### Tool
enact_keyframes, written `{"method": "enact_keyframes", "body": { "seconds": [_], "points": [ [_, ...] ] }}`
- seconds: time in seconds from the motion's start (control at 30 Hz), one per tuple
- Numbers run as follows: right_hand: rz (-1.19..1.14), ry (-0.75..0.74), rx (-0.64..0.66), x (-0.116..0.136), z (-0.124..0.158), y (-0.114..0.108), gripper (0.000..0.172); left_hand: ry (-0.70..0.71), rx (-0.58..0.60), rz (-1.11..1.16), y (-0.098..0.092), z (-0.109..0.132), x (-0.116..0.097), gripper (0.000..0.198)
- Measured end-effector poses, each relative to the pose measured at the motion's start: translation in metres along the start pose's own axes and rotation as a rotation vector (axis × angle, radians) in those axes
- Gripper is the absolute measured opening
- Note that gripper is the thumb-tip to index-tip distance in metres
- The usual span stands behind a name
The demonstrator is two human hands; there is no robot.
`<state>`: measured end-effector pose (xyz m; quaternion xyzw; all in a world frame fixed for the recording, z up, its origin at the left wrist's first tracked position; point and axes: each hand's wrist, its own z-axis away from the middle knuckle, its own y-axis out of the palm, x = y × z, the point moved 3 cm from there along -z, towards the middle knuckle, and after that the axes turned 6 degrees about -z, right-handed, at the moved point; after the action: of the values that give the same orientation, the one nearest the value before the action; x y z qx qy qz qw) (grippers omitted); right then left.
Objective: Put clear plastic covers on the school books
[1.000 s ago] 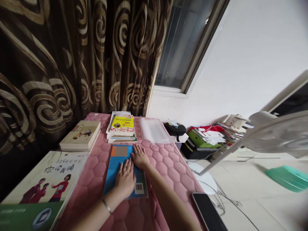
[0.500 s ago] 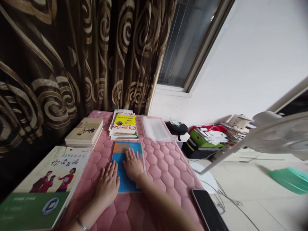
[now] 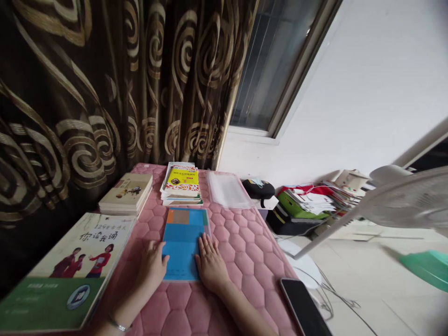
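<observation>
A blue book (image 3: 182, 254) with an orange and tan band along its far end lies flat on the pink quilted cover, and a clear plastic edge shows along its right side. At its left edge is my left hand (image 3: 152, 265), fingers bent and thumb apart, the thumb tip touching the book's border. My right hand (image 3: 212, 266) rests flat over the right edge, fingers stretched out and pointing away from me. Neither hand lifts the book.
Left stand a large green and white book (image 3: 70, 270) and a stack of tan books (image 3: 128, 191). Behind are a book pile with a yellow cover (image 3: 182, 177) and clear plastic sleeves (image 3: 231, 189). A phone (image 3: 304, 305) lies front right; a fan (image 3: 402, 200) stands beyond.
My right hand has slid from the middle of the blue book to its right edge. My left hand has shifted slightly left, its fingers now more bent.
</observation>
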<state>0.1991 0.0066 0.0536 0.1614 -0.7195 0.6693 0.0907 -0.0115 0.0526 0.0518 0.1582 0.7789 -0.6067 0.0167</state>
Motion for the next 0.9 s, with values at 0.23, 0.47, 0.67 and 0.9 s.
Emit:
{"method": "enact_keyframes", "body": {
  "seconds": [0.23,0.47,0.67,0.9],
  "points": [
    [0.023,0.006,0.037,0.006,-0.001,-0.003,0.06,-0.267,0.271,0.243,-0.012,-0.018,0.013,0.029],
    [0.05,0.069,0.111,0.017,-0.011,-0.013,0.059,-0.393,0.504,0.863,-0.029,-0.014,0.005,0.027],
    [-0.113,-0.054,0.138,0.055,-0.038,-0.031,0.073,-0.369,0.353,1.187,-0.054,-0.016,-0.015,0.029],
    [-0.998,-0.174,-0.044,0.093,-0.068,-0.052,0.072,-0.035,0.109,0.634,-0.14,-0.068,-0.042,0.018]
  ]
}}
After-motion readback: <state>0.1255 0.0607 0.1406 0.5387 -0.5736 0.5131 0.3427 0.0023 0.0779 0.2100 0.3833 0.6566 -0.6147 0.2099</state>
